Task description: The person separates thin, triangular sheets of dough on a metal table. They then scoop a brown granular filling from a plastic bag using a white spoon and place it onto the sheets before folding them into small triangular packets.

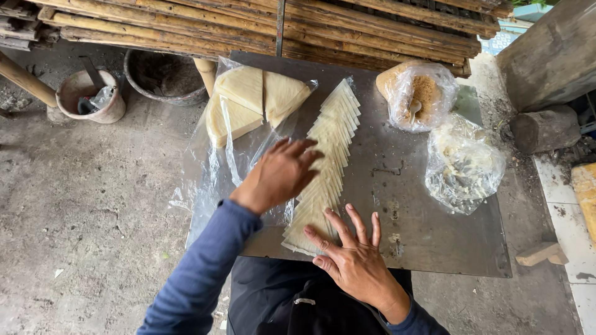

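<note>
Wrappers (328,162) are fanned in a row on the desk (434,242); left hand (279,174) and right hand (351,251) are pressed flat, fingers spread, on them.

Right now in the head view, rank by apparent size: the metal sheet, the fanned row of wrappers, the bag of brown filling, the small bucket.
1. metal sheet
2. fanned row of wrappers
3. bag of brown filling and small bucket: they look alike, and the bucket sits lower and farther, so unranked.

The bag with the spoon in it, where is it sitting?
The clear bag with the spoon sits at the metal sheet's far right, behind the other bag.
</note>
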